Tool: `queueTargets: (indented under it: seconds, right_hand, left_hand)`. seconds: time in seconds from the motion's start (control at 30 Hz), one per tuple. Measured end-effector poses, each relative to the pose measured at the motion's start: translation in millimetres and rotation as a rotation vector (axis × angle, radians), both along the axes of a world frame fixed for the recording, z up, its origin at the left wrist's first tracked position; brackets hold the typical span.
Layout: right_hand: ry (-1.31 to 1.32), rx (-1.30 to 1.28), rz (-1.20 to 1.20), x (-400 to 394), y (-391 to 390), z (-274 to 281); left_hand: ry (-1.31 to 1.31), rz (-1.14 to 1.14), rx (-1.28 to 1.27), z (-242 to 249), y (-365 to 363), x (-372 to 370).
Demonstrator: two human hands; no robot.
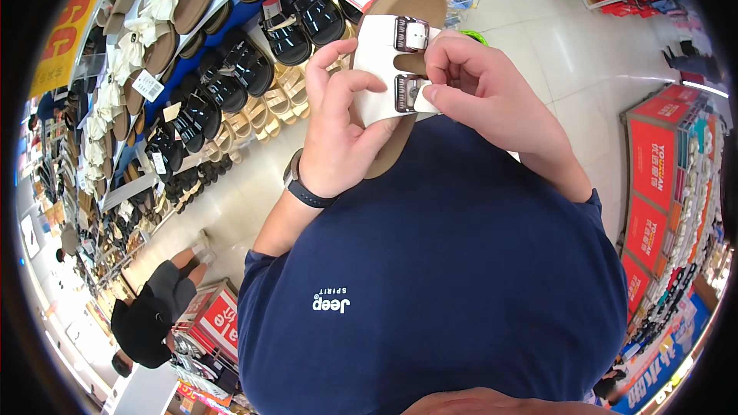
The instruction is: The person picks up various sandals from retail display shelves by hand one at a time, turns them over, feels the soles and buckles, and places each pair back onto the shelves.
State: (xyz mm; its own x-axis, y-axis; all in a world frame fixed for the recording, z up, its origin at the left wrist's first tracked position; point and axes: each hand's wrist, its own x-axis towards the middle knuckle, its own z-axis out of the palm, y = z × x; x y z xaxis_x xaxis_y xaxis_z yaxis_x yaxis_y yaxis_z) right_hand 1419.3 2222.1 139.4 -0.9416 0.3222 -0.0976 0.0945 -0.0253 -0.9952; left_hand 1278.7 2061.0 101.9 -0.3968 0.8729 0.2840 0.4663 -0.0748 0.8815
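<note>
Hands are raised in front of the chest, both on a sandal (388, 69) with white straps and a tan sole. The left hand (342, 131) cradles it from the side, fingers curled over the strap's edge and thumb under the sole, a dark watch (304, 184) on the wrist. The right hand (484, 92) comes in from the other side, wrist bent, thumb and forefinger pinching the lower metal buckle (406, 94). Behind, a sloped shelf (231, 0) carries rows of sandals.
</note>
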Motion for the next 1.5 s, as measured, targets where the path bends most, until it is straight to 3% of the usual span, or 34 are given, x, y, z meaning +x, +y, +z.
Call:
queueTargets:
  seconds: [0.17,0.27,0.47,0.57,0.67,0.77,1.07,1.27,1.5]
  right_hand:
    - [-0.048,0.041,-0.065,-3,-4,-4]
    - [-0.026,0.27,-0.09,-4,-6,-3]
    - [-0.044,0.09,-0.057,-5,-5,0]
    - [0.036,0.128,-0.145,-8,-11,-3]
    - [0.035,-0.042,-0.13,-6,-8,-3]
    - [0.059,-0.027,-0.133,-6,-7,-7]
    - [0.002,0.323,-0.062,-6,-4,0]
    - [-0.027,0.36,-0.092,-5,-7,0]
    - [0.009,0.208,-0.1,-5,-12,-1]
  left_hand:
    - [0.051,-0.002,-0.004,5,1,0]
    - [-0.01,-0.036,0.027,7,3,0]
    - [0.08,-0.05,0.008,11,3,-3]
    - [0.057,-0.033,0.018,7,3,-6]
    - [-0.015,-0.03,-0.001,8,3,-6]
    - [0.014,-0.032,0.009,3,3,-8]
    - [-0.218,-0.076,0.053,1,3,-6]
    - [-0.23,-0.077,0.036,1,4,-4]
    - [-0.186,-0.109,0.087,1,3,-4]
